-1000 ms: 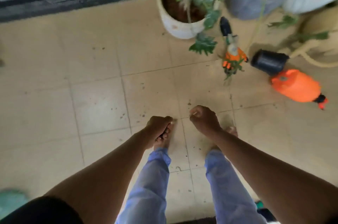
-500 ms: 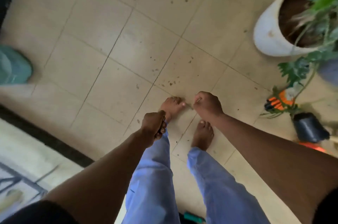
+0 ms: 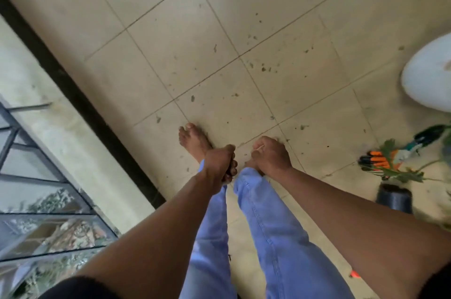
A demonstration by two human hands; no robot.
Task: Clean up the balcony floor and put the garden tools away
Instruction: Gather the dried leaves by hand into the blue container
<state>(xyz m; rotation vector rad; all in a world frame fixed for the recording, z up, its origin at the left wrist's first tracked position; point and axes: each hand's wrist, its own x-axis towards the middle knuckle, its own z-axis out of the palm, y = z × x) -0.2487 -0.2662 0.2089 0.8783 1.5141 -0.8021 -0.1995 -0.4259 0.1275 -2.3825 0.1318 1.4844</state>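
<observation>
Apparently mid-cleanup, I had my left hand (image 3: 219, 161) fisted on something dark, right hand (image 3: 271, 156) pinching a pale sliver, needing somewhere to dump both before the soil specks (image 3: 264, 68) on the floor (image 3: 170, 37).

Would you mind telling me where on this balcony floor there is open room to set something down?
The tiled floor ahead of the bare foot lies open, bordered by the dark threshold strip on the left; only soil specks dot it. The right edge is crowded: white planter, orange-and-black gloves, black pot.
</observation>
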